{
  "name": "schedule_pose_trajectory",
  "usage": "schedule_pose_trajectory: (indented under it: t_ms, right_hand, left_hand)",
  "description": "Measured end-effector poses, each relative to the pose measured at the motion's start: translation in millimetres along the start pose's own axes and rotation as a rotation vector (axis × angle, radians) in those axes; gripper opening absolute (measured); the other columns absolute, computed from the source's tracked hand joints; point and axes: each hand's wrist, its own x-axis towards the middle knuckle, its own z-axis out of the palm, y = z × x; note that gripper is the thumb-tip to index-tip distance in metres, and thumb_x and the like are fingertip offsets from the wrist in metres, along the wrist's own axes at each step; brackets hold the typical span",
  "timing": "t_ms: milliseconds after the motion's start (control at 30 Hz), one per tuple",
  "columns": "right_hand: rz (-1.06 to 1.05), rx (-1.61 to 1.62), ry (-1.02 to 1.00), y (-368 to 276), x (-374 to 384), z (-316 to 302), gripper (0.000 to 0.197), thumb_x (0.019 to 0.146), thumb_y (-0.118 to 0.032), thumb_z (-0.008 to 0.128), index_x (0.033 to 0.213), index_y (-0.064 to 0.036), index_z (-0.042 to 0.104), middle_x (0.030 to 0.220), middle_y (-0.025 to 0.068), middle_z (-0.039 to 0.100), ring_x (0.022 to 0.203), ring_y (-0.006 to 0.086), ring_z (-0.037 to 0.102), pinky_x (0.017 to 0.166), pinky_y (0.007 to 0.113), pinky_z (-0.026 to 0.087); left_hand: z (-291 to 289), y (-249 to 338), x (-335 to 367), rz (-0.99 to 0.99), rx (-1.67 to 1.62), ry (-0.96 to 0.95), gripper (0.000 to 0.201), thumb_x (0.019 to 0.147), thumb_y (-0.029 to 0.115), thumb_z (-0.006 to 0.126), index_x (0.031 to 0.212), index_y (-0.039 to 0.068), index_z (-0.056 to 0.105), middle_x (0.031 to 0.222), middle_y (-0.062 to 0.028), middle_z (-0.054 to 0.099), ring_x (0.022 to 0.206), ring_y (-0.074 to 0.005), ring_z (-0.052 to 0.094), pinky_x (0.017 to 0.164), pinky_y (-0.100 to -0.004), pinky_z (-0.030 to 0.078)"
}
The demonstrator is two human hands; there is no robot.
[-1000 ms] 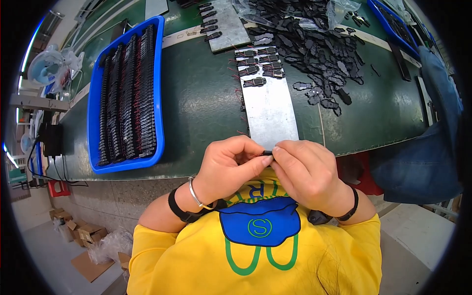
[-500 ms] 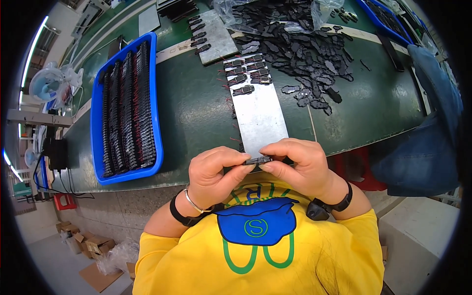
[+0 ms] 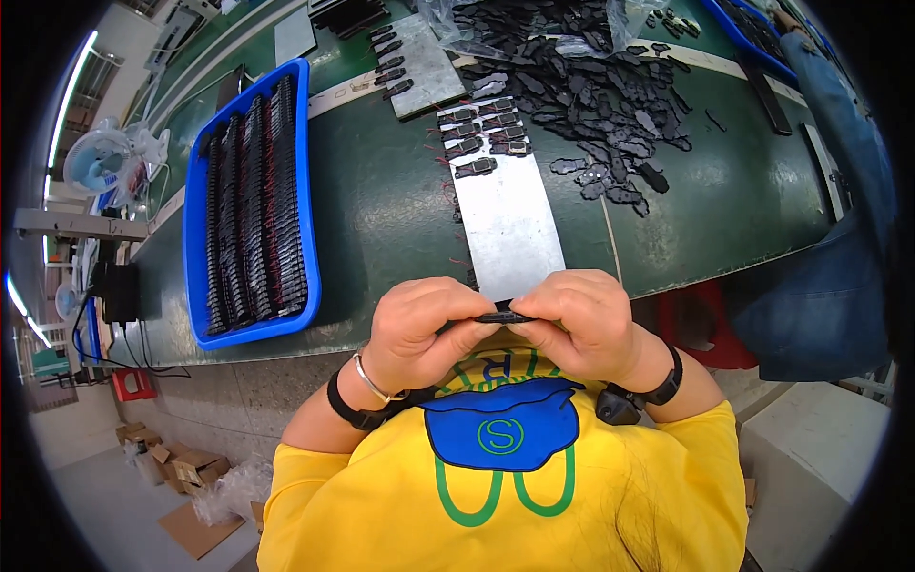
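Observation:
Between both hands, in front of my chest, is a small flat black plastic part, seen nearly edge-on. My left hand pinches its left end between thumb and fingers. At the opposite end my right hand grips it the same way. Just beyond the hands a pale metal plate lies on the green table. On its far end sit several small black modules with red wires, set in two columns. More dark pieces and red wires line the plate's left edge.
A blue tray packed with rows of black parts stands at the left. Loose black plastic pieces are heaped at the far right. A second metal plate bears more modules. Someone in a blue sleeve is at the right.
Both hands still hold the black part, which has been tilted and now shows a smoother, thinner edge. The fingers have shifted slightly along it. The whole view has moved a little.

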Motion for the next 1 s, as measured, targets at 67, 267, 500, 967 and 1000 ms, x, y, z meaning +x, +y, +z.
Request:
schedule_pose_trajectory:
  t_ms: [67,267,500,967,1000]
  right_hand:
    - [-0.009,0.008,-0.001,-1,0,-1,0.016,0.074,-0.003,0.074,0.087,-0.0007,0.064,0.073,0.0107,0.065,0.058,0.0249,0.062,0.053,0.03,0.048]
    - [0.233,0.169,-0.024,-10,6,-1,0.014,0.076,-0.003,0.073,0.086,-0.0008,0.064,0.073,0.0112,0.064,0.057,0.023,0.061,0.053,0.029,0.047]
    - [0.175,0.066,-0.028,-6,5,-5,0.013,0.075,-0.002,0.073,0.085,-0.0012,0.064,0.071,0.0104,0.064,0.057,0.0227,0.061,0.052,0.029,0.046]
    - [0.086,-0.14,-0.093,6,11,-8,0.014,0.072,-0.005,0.076,0.078,-0.0025,0.063,0.065,0.01,0.06,0.053,0.0263,0.058,0.049,0.033,0.045]
    - [0.101,-0.171,-0.076,5,16,-12,0.014,0.073,-0.006,0.076,0.078,-0.0028,0.063,0.066,0.0101,0.06,0.054,0.0265,0.058,0.05,0.033,0.045]
  left_hand:
    - [0,-1,-2,-0.024,-0.037,0.009,0.011,0.083,0.003,0.07,0.092,-0.001,0.065,0.076,-0.0085,0.065,0.063,-0.0135,0.061,0.057,-0.0218,0.046]
    - [15,-6,-16,-0.261,-0.436,0.203,0.012,0.083,0.002,0.069,0.093,-0.002,0.064,0.084,-0.0086,0.066,0.062,-0.0136,0.06,0.058,-0.0241,0.047]
    - [13,1,-14,-0.271,-0.235,0.184,0.018,0.081,0.001,0.07,0.098,-0.002,0.065,0.089,-0.0102,0.066,0.07,-0.0157,0.061,0.062,-0.0268,0.049]
    - [-19,7,2,-0.168,0.39,0.005,0.016,0.073,-0.001,0.073,0.088,0.002,0.069,0.075,-0.0078,0.066,0.068,-0.0209,0.061,0.064,-0.0286,0.049]
    - [-19,-2,-2,-0.297,0.353,0.122,0.015,0.074,0.0,0.073,0.088,0.002,0.069,0.075,-0.0084,0.065,0.067,-0.0212,0.061,0.063,-0.0288,0.049]
